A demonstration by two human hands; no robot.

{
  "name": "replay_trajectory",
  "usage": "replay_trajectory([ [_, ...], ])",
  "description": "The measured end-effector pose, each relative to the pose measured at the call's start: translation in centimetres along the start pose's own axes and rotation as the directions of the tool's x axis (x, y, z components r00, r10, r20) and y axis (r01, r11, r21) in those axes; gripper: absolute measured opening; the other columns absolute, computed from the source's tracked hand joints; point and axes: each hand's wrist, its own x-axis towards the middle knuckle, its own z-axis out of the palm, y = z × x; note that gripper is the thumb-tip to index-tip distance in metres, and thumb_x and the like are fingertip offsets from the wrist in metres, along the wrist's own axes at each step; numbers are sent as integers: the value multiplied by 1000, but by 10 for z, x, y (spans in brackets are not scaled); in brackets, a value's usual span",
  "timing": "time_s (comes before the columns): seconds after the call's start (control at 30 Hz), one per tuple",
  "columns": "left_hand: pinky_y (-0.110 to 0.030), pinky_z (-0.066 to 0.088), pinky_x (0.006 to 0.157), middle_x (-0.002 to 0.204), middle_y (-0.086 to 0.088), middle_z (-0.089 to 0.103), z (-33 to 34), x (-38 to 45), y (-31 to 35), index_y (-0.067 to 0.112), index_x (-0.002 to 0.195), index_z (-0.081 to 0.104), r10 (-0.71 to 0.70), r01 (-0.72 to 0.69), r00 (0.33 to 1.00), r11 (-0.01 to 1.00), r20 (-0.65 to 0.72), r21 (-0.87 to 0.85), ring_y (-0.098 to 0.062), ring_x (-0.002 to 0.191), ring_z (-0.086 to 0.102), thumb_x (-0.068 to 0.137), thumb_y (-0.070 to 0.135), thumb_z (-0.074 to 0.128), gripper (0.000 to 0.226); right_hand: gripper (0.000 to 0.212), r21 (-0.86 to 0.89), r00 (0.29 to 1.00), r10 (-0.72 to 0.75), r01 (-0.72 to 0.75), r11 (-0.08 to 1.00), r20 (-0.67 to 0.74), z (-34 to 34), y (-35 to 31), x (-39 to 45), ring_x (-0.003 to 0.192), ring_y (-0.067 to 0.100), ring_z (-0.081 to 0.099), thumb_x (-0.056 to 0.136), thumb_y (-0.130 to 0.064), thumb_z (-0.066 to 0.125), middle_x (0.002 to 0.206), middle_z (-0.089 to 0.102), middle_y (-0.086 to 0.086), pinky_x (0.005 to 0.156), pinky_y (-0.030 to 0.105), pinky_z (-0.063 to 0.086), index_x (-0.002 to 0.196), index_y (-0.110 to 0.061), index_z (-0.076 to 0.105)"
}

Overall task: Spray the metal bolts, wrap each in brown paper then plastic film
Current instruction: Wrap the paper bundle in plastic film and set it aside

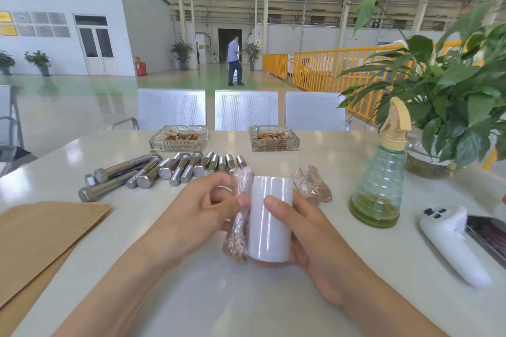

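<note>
Left hand (208,200) pinches a half-filmed bolt (238,216); right hand (298,230) grips the film roll (271,216). Beyond the roll, two wrapped bolts (312,186) done, many bare bolts (169,169) remain.

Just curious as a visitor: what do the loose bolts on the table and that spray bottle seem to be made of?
The loose bolts look like bare steel or a similar metal: grey, shiny, with cut threads. The spray bottle looks like clear greenish plastic with ribbed walls and a beige trigger head; yellow-green liquid shows through its base.
</note>
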Motion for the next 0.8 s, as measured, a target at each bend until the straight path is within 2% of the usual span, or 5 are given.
replay_trajectory([
  [0.27,-36,41,58,70,-10,57,2,4,-12,15,103,62,119,-102,990,974,-72,204,-18,61,51,97,22,67,10,49,245,989,93,-120,962,118,-1,-4,-1,134,31,57,103,-39,52,141,63,13,116,55,39,144,-13,55],
  [0.4,-26,43,44,76,-2,60,5,7,-19,24,100,60,175,-121,977,924,-120,362,-13,48,52,94,32,69,13,51,336,975,99,-163,928,200,-2,0,2,137,33,54,103,-34,57,145,59,17,117,56,38,145,-6,53],
  [0.53,-32,47,60,78,1,67,13,8,-22,30,98,58,124,-75,985,937,-124,342,-16,64,61,100,44,56,14,56,522,969,103,-210,826,227,-8,6,6,137,38,53,88,-31,73,141,60,22,115,58,40,135,-3,65],
  [0.7,-16,41,54,64,14,65,30,8,-23,22,75,55,88,-20,978,943,-190,333,1,54,54,104,46,45,39,62,458,987,150,-159,875,57,-1,-4,13,98,20,77,92,-23,75,99,77,23,78,32,62,144,3,52],
  [0.8,-13,38,50,62,10,65,28,9,-19,28,77,53,149,-55,964,921,-219,385,-2,55,58,104,38,52,29,58,364,984,92,-142,921,151,2,-3,1,121,35,66,86,-27,82,126,69,23,100,49,55,136,-4,62],
])
